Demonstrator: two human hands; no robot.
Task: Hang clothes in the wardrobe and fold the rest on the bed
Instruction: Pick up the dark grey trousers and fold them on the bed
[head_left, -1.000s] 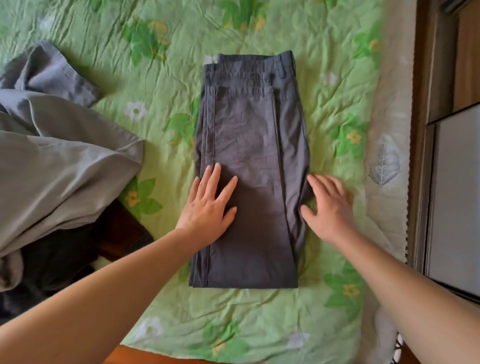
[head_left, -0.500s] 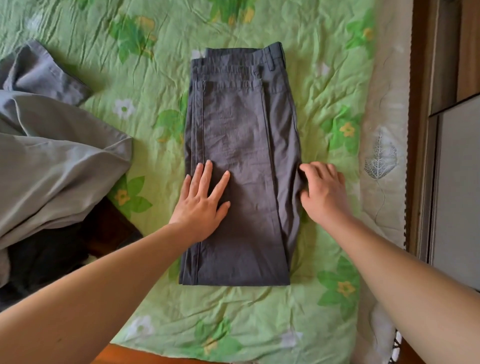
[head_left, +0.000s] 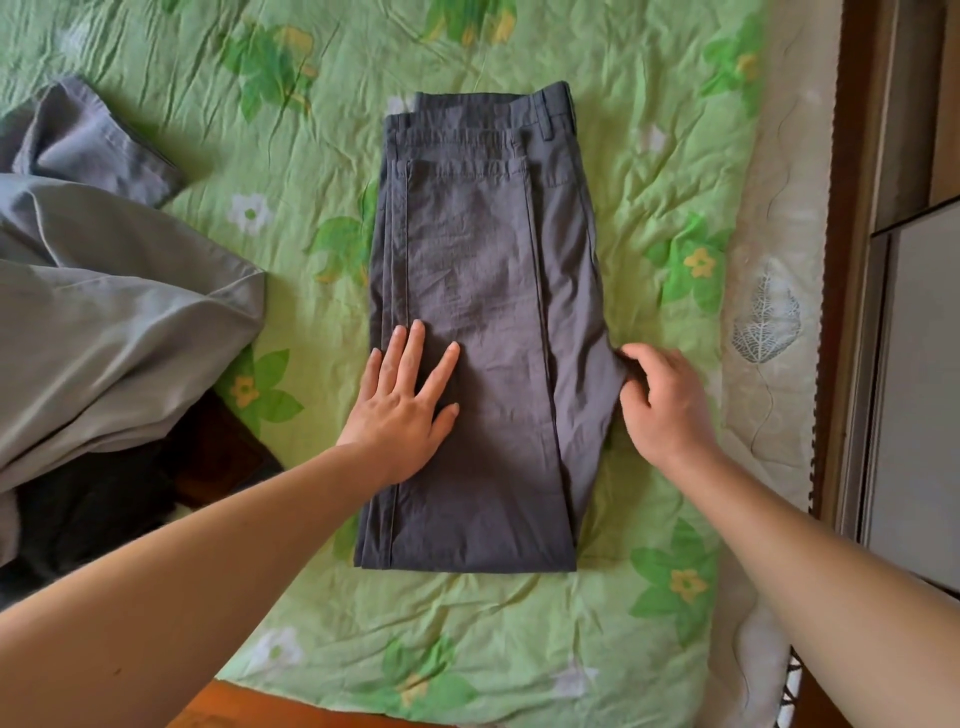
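Clearly, the folded grey trousers (head_left: 478, 322) lay on the bed (head_left: 649, 156), long axis pointing away from the person, left hand (head_left: 402, 410) pressing flat with spread fingers, right hand (head_left: 662, 405) pinching their right edge.

Trousers (head_left: 483, 322) lie folded mid-bed (head_left: 665, 156), waistband at the far end. Left hand (head_left: 402, 410) flat on their near-left part. Right hand (head_left: 662, 400) grips their right edge. Pile of clothes (head_left: 114, 322) to the left, apart from the trousers. Wardrobe (head_left: 914, 312) past the bed's right side.
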